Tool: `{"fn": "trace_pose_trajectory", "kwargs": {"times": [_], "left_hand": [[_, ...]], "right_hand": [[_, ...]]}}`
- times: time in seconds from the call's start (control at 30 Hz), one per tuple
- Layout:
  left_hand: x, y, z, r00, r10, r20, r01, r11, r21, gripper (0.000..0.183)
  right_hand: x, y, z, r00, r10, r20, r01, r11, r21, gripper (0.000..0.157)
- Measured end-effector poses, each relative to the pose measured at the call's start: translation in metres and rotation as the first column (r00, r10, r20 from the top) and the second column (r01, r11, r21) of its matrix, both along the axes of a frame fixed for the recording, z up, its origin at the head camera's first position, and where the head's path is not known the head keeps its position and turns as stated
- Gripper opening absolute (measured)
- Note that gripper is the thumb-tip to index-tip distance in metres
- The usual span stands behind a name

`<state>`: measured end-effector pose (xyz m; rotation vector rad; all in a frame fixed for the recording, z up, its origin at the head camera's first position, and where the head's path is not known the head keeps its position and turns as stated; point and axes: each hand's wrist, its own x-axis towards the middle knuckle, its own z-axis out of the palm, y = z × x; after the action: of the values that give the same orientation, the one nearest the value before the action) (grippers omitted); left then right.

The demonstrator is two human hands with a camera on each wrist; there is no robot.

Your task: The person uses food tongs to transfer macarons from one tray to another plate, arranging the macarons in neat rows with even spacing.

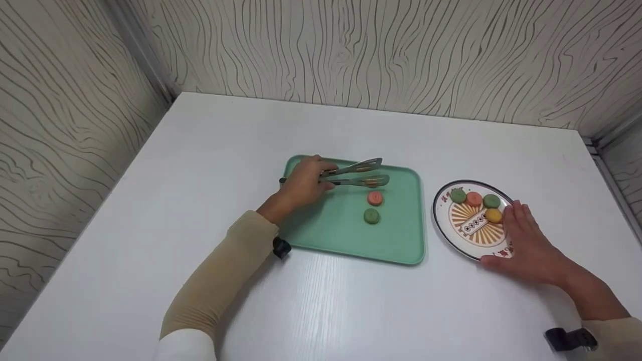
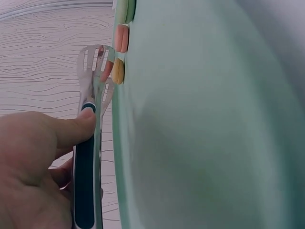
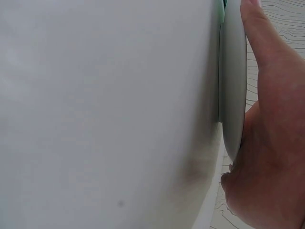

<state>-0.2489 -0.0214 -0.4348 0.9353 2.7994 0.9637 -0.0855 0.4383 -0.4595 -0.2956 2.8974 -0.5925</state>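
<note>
My left hand point(image 1: 305, 184) holds metal tongs point(image 2: 86, 167) with dark grips, thumb along one arm, over the green tray point(image 1: 341, 235). The slotted tong heads stand apart. Beside them in the left wrist view is a yellow macaron point(image 2: 118, 71); whether they touch it is unclear. On the tray lie a pink macaron point(image 1: 374, 198) and a green macaron point(image 1: 371, 216). My right hand point(image 1: 534, 253) rests on the right rim of a patterned plate point(image 1: 454, 235), fingers straight and thumb spread, touching its edge. The plate bears green, pink and yellow macarons point(image 1: 493, 215) along its far side.
The tray and plate stand side by side on a white table point(image 1: 326, 306), a narrow gap between them. Wood-grain patterned panels point(image 1: 341, 55) rise behind the table and at its left. Black straps point(image 1: 282, 247) sit on both wrists.
</note>
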Motion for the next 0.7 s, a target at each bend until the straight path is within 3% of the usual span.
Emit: {"fn": "trace_pose_trajectory", "kwargs": {"times": [0.37, 0.7], "left_hand": [[-0.0013, 0.0059, -0.0018, 0.999, 0.027, 0.019, -0.026, 0.998, -0.049, 0.034], [-0.0005, 0.0068, -0.0030, 0.999, 0.023, 0.036, -0.022, 0.999, -0.026, 0.033]], "right_hand": [[0.0010, 0.0006, 0.0011, 1.000, 0.009, -0.015, -0.009, 1.000, 0.001, 0.127], [0.0006, 0.0016, -0.0004, 0.999, 0.017, -0.029, -0.018, 1.000, -0.002, 0.126]]}}
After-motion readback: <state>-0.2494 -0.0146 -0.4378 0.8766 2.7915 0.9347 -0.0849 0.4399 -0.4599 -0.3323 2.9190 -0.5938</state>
